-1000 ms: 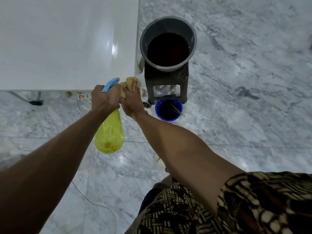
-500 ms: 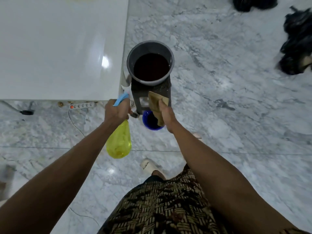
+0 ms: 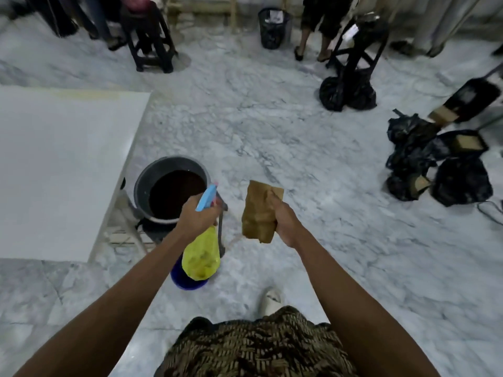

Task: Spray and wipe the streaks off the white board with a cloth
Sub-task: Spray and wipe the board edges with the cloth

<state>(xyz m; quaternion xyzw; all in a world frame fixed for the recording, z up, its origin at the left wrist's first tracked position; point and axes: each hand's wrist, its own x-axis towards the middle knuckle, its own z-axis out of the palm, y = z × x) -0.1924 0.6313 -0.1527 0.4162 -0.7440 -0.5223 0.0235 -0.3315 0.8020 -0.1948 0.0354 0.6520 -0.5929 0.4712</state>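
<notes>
Hands had parted since a second earlier, when both were bunched together at the white board's [image 3: 62, 170] near edge. Now the left hand [image 3: 197, 217] was wrapped tight round the neck of one yellow spray bottle [image 3: 201, 258] with a blue head, and the right hand [image 3: 284, 219] pinched one folded brown cloth [image 3: 260, 210], hanging free beside it. Both hung over the marble floor, off the board's right edge and apart from it; the view had lifted away from the board too. That suggested the person was between passes, or finished. No streaks showed on the board from here. One grey bucket [image 3: 152, 180] of dark liquid stood just beside the board's right edge; one blue cup [image 3: 181, 281] lay below the bottle.
</notes>
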